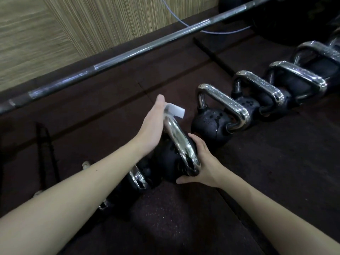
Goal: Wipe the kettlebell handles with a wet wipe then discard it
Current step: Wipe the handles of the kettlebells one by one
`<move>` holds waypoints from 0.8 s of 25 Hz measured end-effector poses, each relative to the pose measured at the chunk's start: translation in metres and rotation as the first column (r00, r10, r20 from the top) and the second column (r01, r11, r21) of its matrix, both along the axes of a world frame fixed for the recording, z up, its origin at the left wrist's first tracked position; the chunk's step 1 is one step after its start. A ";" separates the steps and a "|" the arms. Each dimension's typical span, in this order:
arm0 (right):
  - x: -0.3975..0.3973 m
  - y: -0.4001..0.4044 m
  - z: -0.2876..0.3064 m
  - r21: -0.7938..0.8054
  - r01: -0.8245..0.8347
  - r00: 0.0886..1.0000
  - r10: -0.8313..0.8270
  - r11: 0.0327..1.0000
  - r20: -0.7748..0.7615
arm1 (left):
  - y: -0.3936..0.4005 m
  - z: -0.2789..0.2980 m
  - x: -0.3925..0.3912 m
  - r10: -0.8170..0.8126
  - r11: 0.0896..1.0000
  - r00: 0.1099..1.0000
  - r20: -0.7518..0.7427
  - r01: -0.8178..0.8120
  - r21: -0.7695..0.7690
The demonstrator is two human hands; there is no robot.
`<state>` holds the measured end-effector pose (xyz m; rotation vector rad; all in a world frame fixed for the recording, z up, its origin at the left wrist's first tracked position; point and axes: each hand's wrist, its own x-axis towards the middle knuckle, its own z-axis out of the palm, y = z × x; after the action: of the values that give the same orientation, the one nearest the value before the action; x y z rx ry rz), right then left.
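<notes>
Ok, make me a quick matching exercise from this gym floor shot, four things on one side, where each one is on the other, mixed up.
Things:
1. wet wipe
2. right hand
3. barbell
4. grey cable

Places:
A. along the wall's foot, on the floor
B. steadying the near end of the kettlebell handle
C. hanging down the wall panel
D. pressed on the handle's far end by the left hand

Pairs: 1-D, 2-B, 3-A, 4-C

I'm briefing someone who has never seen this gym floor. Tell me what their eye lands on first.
First, the two hands at centre: the left hand presses a white wet wipe on the far end of a chrome kettlebell handle, while the right hand steadies its near end. Next, the row of shiny-handled kettlebells running off to the upper right, and the long steel barbell lying diagonally beyond them.
</notes>
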<state>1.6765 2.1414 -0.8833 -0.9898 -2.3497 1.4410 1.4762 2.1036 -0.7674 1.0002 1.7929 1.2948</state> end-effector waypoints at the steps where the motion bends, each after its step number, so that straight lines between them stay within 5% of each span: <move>1: 0.000 -0.001 0.002 -0.004 -0.006 1.000 0.006 1.000 0.009 | 0.006 0.000 -0.002 0.105 0.993 0.932 0.346 -0.081 -0.083; 2: 0.000 -0.001 0.002 -0.011 -0.006 1.000 0.007 1.000 0.014 | 0.008 -0.005 -0.003 0.168 0.984 0.821 0.545 -0.107 -0.142; 4: 0.000 -0.001 0.000 -0.016 -0.004 1.000 0.005 1.000 0.016 | 0.006 -0.011 -0.002 0.215 0.974 0.806 0.552 -0.134 -0.183; 6: 0.001 -0.002 0.002 0.000 -0.008 1.000 0.008 1.000 0.014 | 0.000 -0.012 0.007 0.111 0.990 0.953 0.283 -0.080 -0.118; 7: 0.001 -0.002 0.002 0.006 -0.003 1.000 0.003 1.000 0.009 | -0.007 -0.010 0.009 0.006 1.000 1.000 -0.018 -0.006 -0.006; 8: 0.000 -0.002 0.001 0.002 0.008 1.000 -0.008 1.000 0.004 | -0.015 -0.010 0.010 -0.138 0.980 0.907 -0.399 0.182 0.075; 9: 0.000 -0.001 0.000 0.010 0.011 1.000 -0.011 1.000 0.009 | -0.025 -0.008 0.014 -0.231 0.921 0.661 -0.714 0.386 0.059; 10: -0.001 -0.001 -0.003 0.043 0.004 1.000 -0.005 0.999 0.018 | -0.037 -0.009 0.020 -0.277 0.837 0.394 -0.877 0.546 -0.019; 12: -0.002 0.000 -0.009 0.098 -0.026 0.998 0.020 0.995 0.064 | -0.060 -0.021 0.028 -0.228 0.703 0.016 -0.973 0.695 -0.153; 15: -0.004 0.000 0.001 0.084 -0.052 0.995 0.045 0.995 0.088 | -0.073 -0.034 0.039 -0.086 0.686 -0.331 -0.940 0.664 -0.296; 17: -0.004 0.000 0.001 0.089 -0.058 0.994 0.049 0.994 0.100 | -0.072 -0.036 0.040 -0.059 0.688 -0.363 -0.930 0.661 -0.301; 20: -0.004 0.000 0.002 0.084 -0.044 0.995 0.037 0.995 0.088 | -0.062 -0.031 0.032 -0.035 0.670 -0.193 -0.981 0.723 -0.166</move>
<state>1.6721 2.1409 -0.8816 -1.0071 -2.4842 1.3234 1.5086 2.0419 -0.7987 3.2412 1.4742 0.2877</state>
